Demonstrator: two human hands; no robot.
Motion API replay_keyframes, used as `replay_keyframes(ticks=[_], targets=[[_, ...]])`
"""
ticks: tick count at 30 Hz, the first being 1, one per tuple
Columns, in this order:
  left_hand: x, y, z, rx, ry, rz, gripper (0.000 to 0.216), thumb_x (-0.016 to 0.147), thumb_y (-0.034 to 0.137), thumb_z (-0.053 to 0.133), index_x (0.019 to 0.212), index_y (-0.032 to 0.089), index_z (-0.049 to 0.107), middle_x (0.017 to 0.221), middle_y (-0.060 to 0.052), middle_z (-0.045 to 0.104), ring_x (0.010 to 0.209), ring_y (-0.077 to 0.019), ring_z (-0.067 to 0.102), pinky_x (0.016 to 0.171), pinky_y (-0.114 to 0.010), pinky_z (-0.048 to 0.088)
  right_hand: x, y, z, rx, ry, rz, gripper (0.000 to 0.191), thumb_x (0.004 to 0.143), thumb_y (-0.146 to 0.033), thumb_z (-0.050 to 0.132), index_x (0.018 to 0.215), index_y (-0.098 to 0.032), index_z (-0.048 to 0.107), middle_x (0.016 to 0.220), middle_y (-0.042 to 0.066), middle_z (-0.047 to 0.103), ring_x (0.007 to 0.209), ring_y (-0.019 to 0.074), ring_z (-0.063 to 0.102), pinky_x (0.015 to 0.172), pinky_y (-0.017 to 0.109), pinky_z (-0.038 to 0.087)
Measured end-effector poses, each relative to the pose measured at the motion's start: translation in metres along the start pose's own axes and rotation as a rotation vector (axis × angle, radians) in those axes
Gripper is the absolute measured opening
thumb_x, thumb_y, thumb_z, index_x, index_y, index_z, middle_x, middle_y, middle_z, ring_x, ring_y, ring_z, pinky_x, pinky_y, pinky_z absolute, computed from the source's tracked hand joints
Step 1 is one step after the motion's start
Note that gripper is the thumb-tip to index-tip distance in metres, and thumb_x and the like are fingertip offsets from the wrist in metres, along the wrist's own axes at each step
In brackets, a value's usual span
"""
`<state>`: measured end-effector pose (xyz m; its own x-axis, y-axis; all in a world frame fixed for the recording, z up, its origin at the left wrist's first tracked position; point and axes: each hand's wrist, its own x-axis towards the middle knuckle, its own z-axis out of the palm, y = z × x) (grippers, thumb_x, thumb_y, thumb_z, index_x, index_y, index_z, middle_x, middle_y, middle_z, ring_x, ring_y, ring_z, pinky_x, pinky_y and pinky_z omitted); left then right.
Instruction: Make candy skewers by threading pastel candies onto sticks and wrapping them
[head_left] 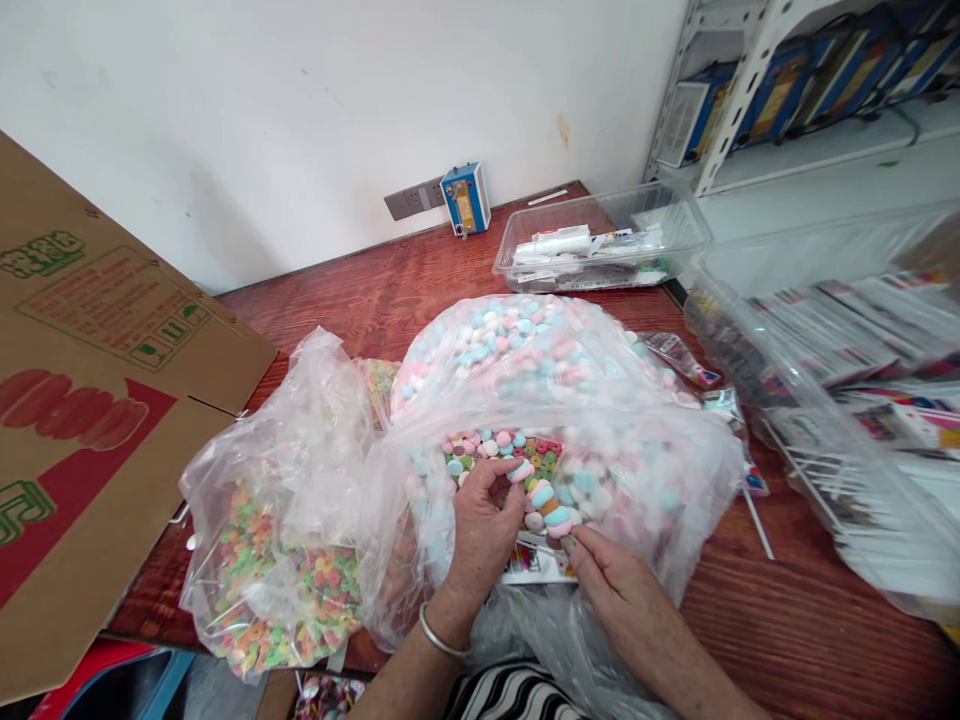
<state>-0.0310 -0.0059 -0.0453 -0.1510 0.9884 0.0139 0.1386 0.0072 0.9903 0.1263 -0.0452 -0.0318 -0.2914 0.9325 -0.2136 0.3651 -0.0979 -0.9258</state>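
Note:
A large clear plastic bag (540,370) full of pink, blue and white marshmallow sweets lies open on the red wooden table (420,280). My left hand (480,525) reaches into its mouth, fingers curled and pinching a pink sweet at the top of a short row of stacked sweets (546,500). My right hand (611,580) pinches the lower end of that row, where a thin stick shows. A small printed packet (536,562) lies under both hands. A silver bangle sits on my left wrist.
A second clear bag (281,560) of green, orange and red sweets lies to the left. A big cardboard box flap (97,400) stands at far left. A clear tray (600,245) of packets sits behind, and a clear bin (847,400) of printed packets at right. Loose wrappers (686,360) lie between.

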Motion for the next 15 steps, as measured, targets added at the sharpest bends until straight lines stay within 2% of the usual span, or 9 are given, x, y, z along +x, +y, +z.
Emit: replay_keyframes(ticks=[6,8,12,15], targets=[[-0.005,-0.001,0.004,-0.033,-0.070,0.048,0.018,0.080,0.019,0.065,0.098,0.021,0.071,0.091,-0.005,0.067,0.084,-0.0179,0.062,0.079,-0.030,0.049,0.005,0.008,0.005,-0.003,0.033,-0.034,0.031,0.093,-0.037,0.035,0.079,-0.021,0.057,0.074,0.004,0.066,0.068,0.0202,0.058,0.063,0.028,0.044],[-0.006,0.000,0.005,-0.122,-0.074,-0.001,0.020,0.083,0.022,0.065,0.102,0.022,0.069,0.098,-0.005,0.068,0.090,-0.0189,0.064,0.083,-0.032,0.050,0.007,0.011,0.006,0.034,0.057,-0.048,0.031,0.094,-0.039,0.036,0.080,-0.021,0.057,0.075,0.003,0.065,0.070,0.0202,0.058,0.063,0.028,0.044],[-0.006,0.008,0.004,-0.382,0.007,-0.144,0.038,0.083,0.028,0.067,0.120,0.028,0.058,0.124,-0.006,0.062,0.109,-0.0211,0.062,0.090,-0.034,0.050,0.010,0.015,0.006,0.089,0.085,-0.048,0.032,0.094,-0.042,0.041,0.077,-0.021,0.058,0.072,0.002,0.063,0.069,0.0202,0.057,0.061,0.027,0.043],[-0.004,0.012,0.004,-0.560,-0.044,-0.270,0.049,0.082,0.032,0.070,0.127,0.026,0.052,0.126,-0.009,0.062,0.107,-0.0225,0.064,0.090,-0.036,0.051,0.009,0.013,0.006,0.098,0.088,-0.059,0.033,0.094,-0.043,0.042,0.075,-0.021,0.057,0.070,0.001,0.061,0.067,0.0195,0.056,0.061,0.026,0.043]])
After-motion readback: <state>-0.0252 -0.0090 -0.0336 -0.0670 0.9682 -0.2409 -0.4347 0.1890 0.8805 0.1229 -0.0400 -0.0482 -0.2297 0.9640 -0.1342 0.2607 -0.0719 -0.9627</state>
